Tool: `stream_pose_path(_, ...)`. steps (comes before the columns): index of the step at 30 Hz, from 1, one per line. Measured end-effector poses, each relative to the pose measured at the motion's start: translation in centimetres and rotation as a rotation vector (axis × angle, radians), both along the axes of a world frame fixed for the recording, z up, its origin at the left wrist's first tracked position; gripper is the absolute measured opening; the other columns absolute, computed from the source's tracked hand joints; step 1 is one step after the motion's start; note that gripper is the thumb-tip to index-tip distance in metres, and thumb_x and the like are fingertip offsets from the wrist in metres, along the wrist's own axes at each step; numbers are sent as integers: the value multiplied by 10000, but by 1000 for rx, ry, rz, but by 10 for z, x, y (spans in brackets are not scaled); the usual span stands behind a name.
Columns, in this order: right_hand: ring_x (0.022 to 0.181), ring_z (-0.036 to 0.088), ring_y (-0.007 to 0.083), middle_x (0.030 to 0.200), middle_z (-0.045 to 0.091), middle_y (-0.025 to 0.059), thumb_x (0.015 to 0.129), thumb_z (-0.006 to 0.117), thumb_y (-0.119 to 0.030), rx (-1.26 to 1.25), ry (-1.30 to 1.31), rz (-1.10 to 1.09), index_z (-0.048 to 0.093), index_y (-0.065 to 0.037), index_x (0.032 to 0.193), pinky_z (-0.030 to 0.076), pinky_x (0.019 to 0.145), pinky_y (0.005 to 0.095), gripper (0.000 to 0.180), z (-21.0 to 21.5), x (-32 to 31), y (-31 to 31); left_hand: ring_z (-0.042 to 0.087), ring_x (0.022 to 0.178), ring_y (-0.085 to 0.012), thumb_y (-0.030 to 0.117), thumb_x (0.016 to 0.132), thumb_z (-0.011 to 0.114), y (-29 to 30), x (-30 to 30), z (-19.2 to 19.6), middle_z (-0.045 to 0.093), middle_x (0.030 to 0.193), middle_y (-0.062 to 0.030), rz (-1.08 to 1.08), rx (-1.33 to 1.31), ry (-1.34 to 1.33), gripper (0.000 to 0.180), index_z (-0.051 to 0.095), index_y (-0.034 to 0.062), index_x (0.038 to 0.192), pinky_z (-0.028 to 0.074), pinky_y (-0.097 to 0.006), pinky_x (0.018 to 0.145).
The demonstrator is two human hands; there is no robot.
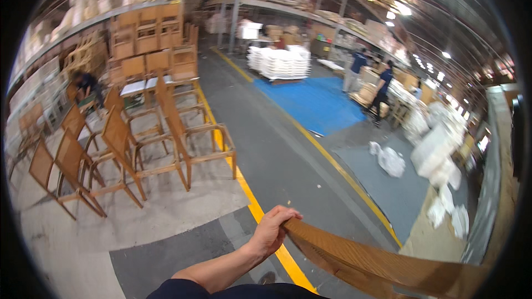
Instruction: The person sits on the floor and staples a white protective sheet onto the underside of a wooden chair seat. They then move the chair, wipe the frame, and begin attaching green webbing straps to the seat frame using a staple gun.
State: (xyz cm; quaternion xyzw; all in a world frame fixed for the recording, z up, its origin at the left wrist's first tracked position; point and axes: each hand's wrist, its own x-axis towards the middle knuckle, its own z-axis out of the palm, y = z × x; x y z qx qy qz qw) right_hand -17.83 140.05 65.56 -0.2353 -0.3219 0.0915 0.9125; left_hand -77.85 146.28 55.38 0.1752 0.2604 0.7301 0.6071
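Note:
My left hand reaches in from the bottom, its fingers closed over the upper left end of a brown curved wooden piece with visible grain. This piece stretches from my hand toward the lower right, where its far end runs toward the rim of the view. Whether it is a loose part or belongs to a larger piece of furniture, I cannot tell. My right hand does not show.
Several wooden chairs without seats stand in rows on the left. A yellow floor line edges the grey aisle. White stacked panels stand beyond it, near a blue floor area. Several people work farther off; plastic-wrapped bundles line the right.

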Motion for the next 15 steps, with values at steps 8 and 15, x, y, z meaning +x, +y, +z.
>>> stream_pose_path(8,1065,665,409,1223,680,267,919,706,-275,-148,-25,504,633,66,1294,523,944,551,512,12,-256,435,625,1251,-232,117,1042,628,190,-133,33,660,1124,-54,227,220,-33,83,650,96,965,519,-333,968)
stream_pose_path(15,1094,649,412,1251,664,267,922,701,-281,-188,-38,747,619,68,1311,511,965,557,529,11,-492,686,598,1303,-239,91,1055,592,374,-284,38,642,1168,-49,331,361,63,88,657,96,995,541,-262,827)
